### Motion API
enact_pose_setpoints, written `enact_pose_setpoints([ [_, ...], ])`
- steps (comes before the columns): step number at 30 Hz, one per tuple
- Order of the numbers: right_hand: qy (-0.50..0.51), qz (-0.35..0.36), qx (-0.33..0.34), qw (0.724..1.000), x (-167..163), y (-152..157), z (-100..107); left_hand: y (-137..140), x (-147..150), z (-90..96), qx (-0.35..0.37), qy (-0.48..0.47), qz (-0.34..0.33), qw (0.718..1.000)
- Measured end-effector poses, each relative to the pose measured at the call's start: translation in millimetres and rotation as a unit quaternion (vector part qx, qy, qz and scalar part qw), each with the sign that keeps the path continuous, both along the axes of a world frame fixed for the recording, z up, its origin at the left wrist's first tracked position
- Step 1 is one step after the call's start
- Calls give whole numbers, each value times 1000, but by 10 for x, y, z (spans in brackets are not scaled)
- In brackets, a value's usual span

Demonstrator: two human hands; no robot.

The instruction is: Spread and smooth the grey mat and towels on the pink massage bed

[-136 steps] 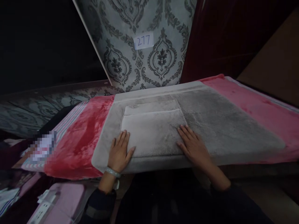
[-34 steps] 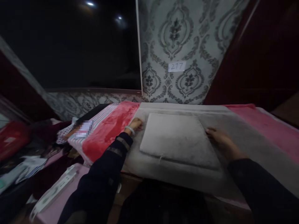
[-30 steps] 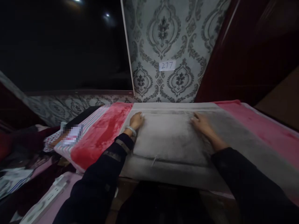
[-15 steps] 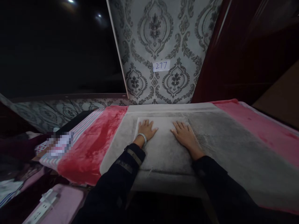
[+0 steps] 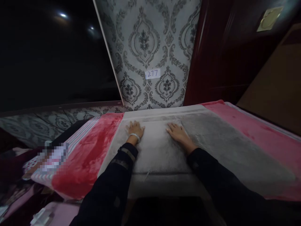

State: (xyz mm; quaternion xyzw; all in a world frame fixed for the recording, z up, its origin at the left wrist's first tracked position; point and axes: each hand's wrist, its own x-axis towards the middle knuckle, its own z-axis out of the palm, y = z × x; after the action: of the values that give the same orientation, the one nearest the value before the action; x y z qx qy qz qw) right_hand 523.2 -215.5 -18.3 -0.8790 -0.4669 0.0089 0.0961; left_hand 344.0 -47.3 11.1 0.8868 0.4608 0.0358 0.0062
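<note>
Light grey plush piece (image 5: 156, 150): lies flat, roughly rectangular, on top of the bigger grey plush cloth (image 5: 218, 147), left of that cloth's middle and right in front of you. Its near edge shows as a dark line, with a pale loose thread (image 5: 147, 175) beside it.

Your left hand (image 5: 135, 129) is at the far left corner, palm down, fingers spread wide, a bit blurred; can't tell if every fingertip touches. Bracelet (image 5: 134, 136) on that wrist. Your right hand (image 5: 177, 132) is at the far right part, palm down, fingers stretched out and closer together. Neither hand grips anything. One hand per side, arms reaching forward: likely so the pressure stays even and the pile lies smooth.

Under the grey cloth, the red-pink blanket (image 5: 87, 153) sticks out left and right, striped border on the left; it probably serves as a padded base. A pixelated item (image 5: 53, 158) sits at its left end.

Farther out: patterned wall (image 5: 144, 42) ahead with a paper slip (image 5: 152, 73) reading 277, likely put at eye-catching height as a label. Dark screen (image 5: 47, 53) to the left, dark red panel (image 5: 216, 53) to the right.
</note>
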Motion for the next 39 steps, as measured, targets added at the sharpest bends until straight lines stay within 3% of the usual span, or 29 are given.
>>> enact_pose_setpoints([
  [4, -44, -10, 42, 998, 114, 155, 92, -275, 363, -20, 0, -12, -189, 982],
  [7, -47, 3, 29, 998, 169, 185, -39, -437, 554, -182, -23, -6, -248, 969],
  [11, -48, 1, 32, 998, 203, 151, -207, -441, 576, -312, -25, -8, -210, 977],
  [16, -51, 8, 43, 998, 226, 126, -208, -170, 408, -243, -31, 22, -129, 991],
  [22, -39, 10, 26, 999, 215, 78, -161, 9, 20, -171, -40, 41, -93, 994],
  [29, -4, 16, 8, 1000, 256, 58, -123, -133, -440, -213, -70, 18, -79, 994],
  [34, 19, 25, -23, 999, 134, -131, -67, -189, -670, -124, -106, 38, -67, 991],
  [37, 6, 62, -20, 998, -156, -393, -141, -488, -669, -109, -64, 27, -64, 995],
  [39, -25, 98, 8, 995, -397, -572, -239, -811, -624, -170, -11, 1, -137, 990],
])
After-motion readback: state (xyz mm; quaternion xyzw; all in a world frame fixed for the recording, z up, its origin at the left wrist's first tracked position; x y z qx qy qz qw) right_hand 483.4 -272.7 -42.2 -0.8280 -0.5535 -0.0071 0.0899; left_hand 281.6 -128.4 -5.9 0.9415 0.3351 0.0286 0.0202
